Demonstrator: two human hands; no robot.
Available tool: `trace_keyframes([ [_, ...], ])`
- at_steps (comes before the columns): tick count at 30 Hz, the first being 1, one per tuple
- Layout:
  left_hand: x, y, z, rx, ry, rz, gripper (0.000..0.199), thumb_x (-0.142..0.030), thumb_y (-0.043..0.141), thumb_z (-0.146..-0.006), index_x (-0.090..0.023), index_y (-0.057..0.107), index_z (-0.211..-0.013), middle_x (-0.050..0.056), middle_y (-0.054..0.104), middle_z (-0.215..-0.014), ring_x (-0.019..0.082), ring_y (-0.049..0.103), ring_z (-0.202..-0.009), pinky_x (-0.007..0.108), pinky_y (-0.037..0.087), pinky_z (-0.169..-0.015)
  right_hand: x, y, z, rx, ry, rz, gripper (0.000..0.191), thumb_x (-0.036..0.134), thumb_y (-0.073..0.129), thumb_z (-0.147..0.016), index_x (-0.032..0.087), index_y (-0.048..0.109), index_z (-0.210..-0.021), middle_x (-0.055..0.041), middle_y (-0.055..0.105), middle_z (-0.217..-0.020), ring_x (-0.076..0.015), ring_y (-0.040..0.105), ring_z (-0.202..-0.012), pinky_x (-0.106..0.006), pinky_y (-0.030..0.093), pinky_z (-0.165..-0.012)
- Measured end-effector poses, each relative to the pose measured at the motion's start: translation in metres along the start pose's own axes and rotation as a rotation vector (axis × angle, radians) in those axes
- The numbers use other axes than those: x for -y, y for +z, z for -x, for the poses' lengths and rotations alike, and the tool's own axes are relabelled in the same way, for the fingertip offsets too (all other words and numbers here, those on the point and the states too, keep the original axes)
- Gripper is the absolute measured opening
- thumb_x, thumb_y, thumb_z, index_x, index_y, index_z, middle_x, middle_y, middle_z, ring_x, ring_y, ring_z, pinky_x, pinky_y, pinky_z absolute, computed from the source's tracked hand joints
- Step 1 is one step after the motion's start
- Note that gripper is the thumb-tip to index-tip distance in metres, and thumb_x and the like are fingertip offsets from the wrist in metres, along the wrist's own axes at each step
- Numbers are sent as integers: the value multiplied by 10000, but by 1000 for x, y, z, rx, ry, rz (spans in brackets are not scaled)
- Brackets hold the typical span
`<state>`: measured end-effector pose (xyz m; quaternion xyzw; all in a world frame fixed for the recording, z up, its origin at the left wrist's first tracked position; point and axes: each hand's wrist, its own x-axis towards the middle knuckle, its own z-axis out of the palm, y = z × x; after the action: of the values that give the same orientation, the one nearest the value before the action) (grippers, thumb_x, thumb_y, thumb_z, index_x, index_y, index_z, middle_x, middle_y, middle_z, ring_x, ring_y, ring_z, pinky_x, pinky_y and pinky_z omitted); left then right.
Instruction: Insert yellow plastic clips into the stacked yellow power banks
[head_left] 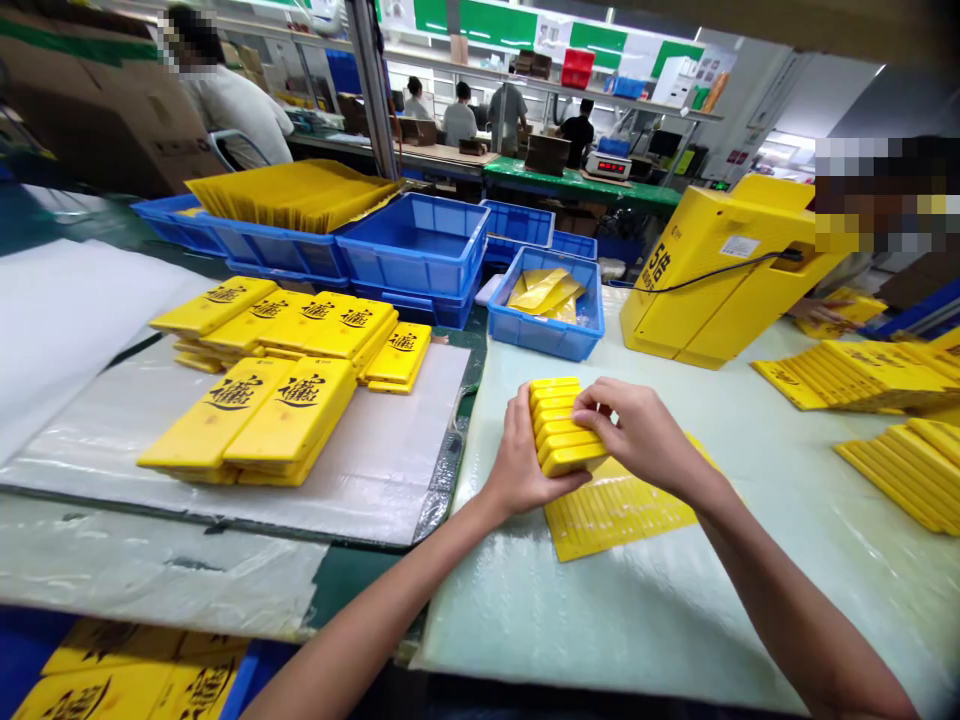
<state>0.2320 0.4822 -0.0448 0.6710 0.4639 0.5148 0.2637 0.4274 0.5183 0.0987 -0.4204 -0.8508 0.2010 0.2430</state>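
My left hand (517, 462) is wrapped round a stack of flat yellow cases (556, 425), held together above the pale table mat with their narrow ends showing. At the right side of this stack my right hand (628, 425) has thumb and fingers pinched together against the case ends. Whatever is between those fingertips is too small to make out. Under both hands lies a yellow sheet (619, 510) marked in rows of narrow strips, partly covered by the right hand and forearm.
Yellow cases with black characters (289, 400) are piled on a white sheet at left. Blue bins (412, 245) and a blue tray (546, 330) with yellow pieces stand behind. A large yellow box (712, 280) with a black cable, more stacked cases (855, 375) and a co-worker's hand (825, 308) are at right.
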Motion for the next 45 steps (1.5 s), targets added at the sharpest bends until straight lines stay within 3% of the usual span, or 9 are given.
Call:
trace_keyframes([
  [7,0,-1,0,2,29,4,1530,-710,1012,-727,-174,79,-1815,308,362,-1762,535,357,-1701,762,284,-1420,-20,-25,-6,-343,95,-19,195,285,641,-1001,145,728,-896,-91,737,-934,-153,642,-823,-250,448,-726],
  [15,-2,-1,1,7,-1,18,1514,-739,993,-744,-187,81,-1819,287,369,-1743,524,391,-1679,737,328,-1410,2,-14,-5,28,53,-145,136,272,768,-985,163,848,-974,-51,808,-1031,-108,690,-802,-229,505,-765],
  [18,-3,0,1,17,10,16,1512,-750,986,-744,-193,71,-1812,280,364,-1742,524,380,-1686,727,328,-1414,-9,-16,-2,-20,37,-15,176,141,683,-995,155,851,-946,-62,797,-986,-129,710,-847,-240,486,-780],
  [23,-3,-1,0,31,6,-8,1523,-779,966,-750,-175,34,-1792,304,322,-1759,540,323,-1708,746,283,-1427,-16,-18,-17,-312,37,54,167,111,684,-969,130,832,-894,-73,772,-916,-135,665,-780,-259,478,-763],
  [30,-5,-2,1,30,4,-27,1423,-687,991,-756,-226,126,-1788,257,314,-1763,523,345,-1696,746,289,-1427,24,12,-44,43,4,-38,77,195,821,-968,132,851,-936,-53,783,-915,-124,668,-811,-246,466,-800],
  [36,-5,-1,0,23,-4,9,1483,-739,975,-742,-195,67,-1781,285,329,-1744,529,370,-1677,750,318,-1411,14,3,-47,62,133,277,159,116,707,-1028,104,828,-925,-121,816,-1018,-182,700,-929,-275,396,-837],
  [39,-5,-1,0,30,-5,26,1516,-776,969,-743,-185,43,-1788,291,337,-1740,530,351,-1697,735,301,-1427,-11,-15,-49,-111,309,388,183,100,692,-1022,80,842,-918,-163,822,-1017,-202,696,-893,-296,360,-805],
  [42,-5,-1,0,34,-8,22,1536,-777,982,-729,-178,46,-1789,299,341,-1736,544,340,-1700,761,273,-1429,-19,-18,-57,-238,303,140,153,171,752,-1003,94,864,-934,-125,820,-954,-174,680,-831,-276,422,-807],
  [45,-5,-1,0,26,-20,13,1518,-769,979,-732,-180,59,-1787,300,331,-1741,554,339,-1690,786,270,-1418,-3,-4,-66,-58,181,-133,134,232,816,-951,122,885,-980,-74,818,-924,-143,663,-791,-245,470,-789],
])
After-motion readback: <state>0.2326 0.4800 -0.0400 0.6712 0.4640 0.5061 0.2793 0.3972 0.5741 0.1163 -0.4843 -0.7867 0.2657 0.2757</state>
